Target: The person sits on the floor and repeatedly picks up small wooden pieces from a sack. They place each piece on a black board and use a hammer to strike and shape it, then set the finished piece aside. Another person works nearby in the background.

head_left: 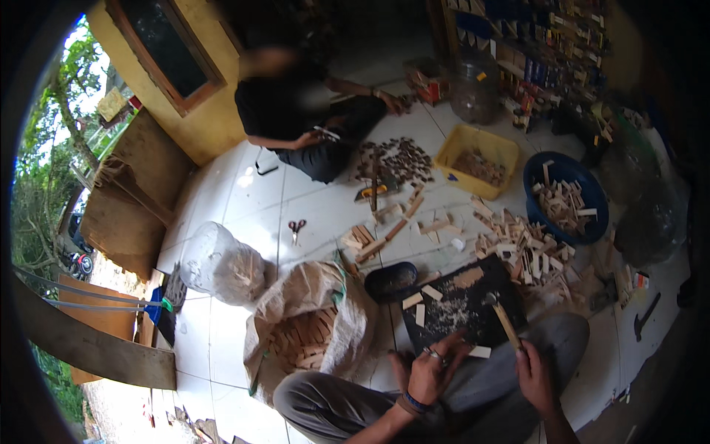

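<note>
My right hand (535, 376) is closed around the wooden handle of a small hammer (507, 325), its head raised over the black board (484, 277). With bent fingers, my left hand (433, 374), wearing a ring and bracelets, pinches the end of a small wooden block (480, 352) at the board's near edge; the thumb's contact is hidden. On the board lie a few more pale blocks (420, 314) and a scatter of wood crumbs. My crossed legs in grey trousers (340, 399) frame the near side.
A woven sack (259, 348) of wooden pieces stands left of the board. Beyond are a dark tray (392, 281), a heap of blocks (529, 248), a blue basin (603, 226) and a yellow tub (503, 144). Another person (288, 111) sits across the tiles. Scissors (296, 229) and another hammer (647, 317) lie on the floor.
</note>
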Action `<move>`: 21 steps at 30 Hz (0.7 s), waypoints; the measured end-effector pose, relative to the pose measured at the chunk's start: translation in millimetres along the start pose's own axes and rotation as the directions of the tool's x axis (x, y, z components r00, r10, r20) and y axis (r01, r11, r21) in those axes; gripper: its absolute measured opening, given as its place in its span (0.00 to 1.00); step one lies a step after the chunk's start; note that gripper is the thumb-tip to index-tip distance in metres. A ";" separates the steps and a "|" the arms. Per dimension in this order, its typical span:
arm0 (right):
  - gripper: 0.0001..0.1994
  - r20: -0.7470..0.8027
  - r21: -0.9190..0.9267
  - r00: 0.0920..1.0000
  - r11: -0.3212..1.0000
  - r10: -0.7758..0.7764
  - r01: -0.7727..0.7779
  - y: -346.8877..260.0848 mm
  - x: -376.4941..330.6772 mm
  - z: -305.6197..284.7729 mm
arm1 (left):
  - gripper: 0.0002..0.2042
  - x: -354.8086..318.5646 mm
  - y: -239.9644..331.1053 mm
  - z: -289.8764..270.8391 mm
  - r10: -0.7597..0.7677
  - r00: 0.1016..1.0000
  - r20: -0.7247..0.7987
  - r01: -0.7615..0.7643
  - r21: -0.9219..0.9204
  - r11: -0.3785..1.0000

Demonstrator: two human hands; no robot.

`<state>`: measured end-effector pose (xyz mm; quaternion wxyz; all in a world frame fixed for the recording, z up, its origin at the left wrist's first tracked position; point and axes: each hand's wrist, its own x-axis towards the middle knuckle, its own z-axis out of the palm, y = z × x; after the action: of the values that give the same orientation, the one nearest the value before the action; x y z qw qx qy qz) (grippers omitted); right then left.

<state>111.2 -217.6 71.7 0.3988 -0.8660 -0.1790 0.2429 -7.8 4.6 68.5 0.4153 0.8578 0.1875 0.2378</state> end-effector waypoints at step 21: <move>0.28 0.192 -0.432 0.855 0.741 -0.481 0.514 -41.6 -47.4 -45.6 | 0.20 -3.2 -8.0 5.3 -0.057 0.998 0.020 0.059 -0.068 0.996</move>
<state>93.2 -243.3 142.9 0.2217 -0.8478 -0.4699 0.1063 -8.4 4.3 58.4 0.4530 0.8392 0.2004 0.2244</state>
